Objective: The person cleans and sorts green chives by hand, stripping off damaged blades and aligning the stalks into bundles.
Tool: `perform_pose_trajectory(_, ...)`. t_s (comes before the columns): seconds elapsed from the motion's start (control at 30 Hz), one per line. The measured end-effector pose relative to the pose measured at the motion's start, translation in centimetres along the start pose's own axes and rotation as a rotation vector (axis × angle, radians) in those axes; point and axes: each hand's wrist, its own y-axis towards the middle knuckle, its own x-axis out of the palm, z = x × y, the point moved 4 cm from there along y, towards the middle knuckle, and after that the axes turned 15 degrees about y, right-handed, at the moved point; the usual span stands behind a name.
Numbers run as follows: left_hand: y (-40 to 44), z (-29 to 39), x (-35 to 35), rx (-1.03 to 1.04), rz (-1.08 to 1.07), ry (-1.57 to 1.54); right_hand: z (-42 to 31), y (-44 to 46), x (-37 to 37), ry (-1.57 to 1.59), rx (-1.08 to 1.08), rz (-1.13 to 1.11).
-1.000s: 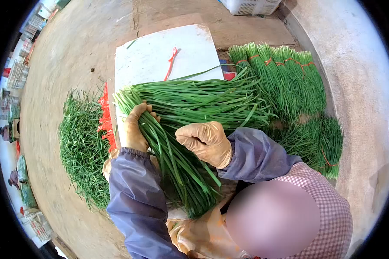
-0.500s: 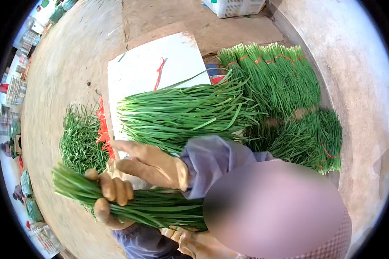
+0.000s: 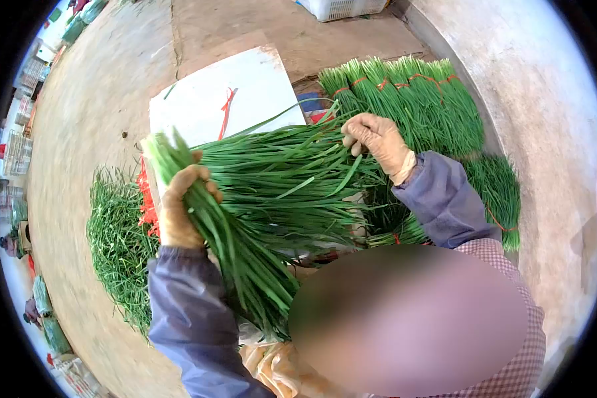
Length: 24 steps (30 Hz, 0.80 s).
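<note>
My gloved left hand [image 3: 184,205] is closed around a bunch of garlic chives [image 3: 229,249], gripping it below the pale stem ends. The bunch slants, with its leaves hanging down toward my lap. My gloved right hand [image 3: 380,140] is over the leaf tips of a loose pile of garlic chives [image 3: 278,176], fingers pinched together. What lies between those fingers, if anything, I cannot make out. The pile lies across a white board [image 3: 192,113]. A red tie [image 3: 226,113] rests on the board behind it.
Tied bundles of chives [image 3: 411,106] stand by the wall at right, with more bundles [image 3: 497,192] nearer me. Loose leaf scraps [image 3: 119,245] and red ties [image 3: 146,205] lie at left. A white crate [image 3: 345,8] is at the back. A blurred oval hides the lower right.
My left hand has raised the bunch and turned its stem ends upward, over the pile's left side. My right hand has moved from beside the bunch to the pile's right end, its fingers closing.
</note>
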Motion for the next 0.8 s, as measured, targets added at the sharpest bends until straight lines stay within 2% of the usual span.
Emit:
perform_pose_trajectory(0.03,1.0,-0.9,0.4,-0.041,-0.022,0.047,0.1,0.1,-0.1,-0.116,0.034,-0.049)
perform_pose_trajectory(0.13,2.5,-3.6,0.4,-0.183,0.018,0.047,0.1,0.2,0.7,-0.496,-0.081,-0.148)
perform_pose_trajectory(0.23,2.8,-4.5,-0.2,-0.189,-0.009,-0.017,1.3,1.1,1.1,-0.56,-0.034,-0.221)
perform_pose_trajectory(0.37,3.1,-4.9,-0.3,-0.193,0.002,0.021,2.1,0.9,1.7,-0.477,-0.064,-0.216)
perform_pose_trajectory(0.4,3.1,-5.0,-0.2,-0.198,0.003,0.021,1.9,0.8,1.8,-0.596,-0.171,-0.188)
perform_pose_trajectory(0.5,3.2,-5.2,-0.3,-0.22,0.01,0.027,2.7,0.4,1.4,-0.504,-0.269,0.047)
perform_pose_trajectory(0.63,3.4,-5.4,-0.3,-0.235,0.01,0.036,5.2,0.1,1.7,0.051,-0.141,0.306)
perform_pose_trajectory(0.77,3.3,-5.3,-0.3,-0.227,-0.004,0.018,4.9,0.2,0.0,0.327,-0.078,0.512)
perform_pose_trajectory(0.8,3.4,-5.5,-0.4,-0.225,-0.011,0.005,4.3,0.0,-0.3,0.26,-0.094,0.493)
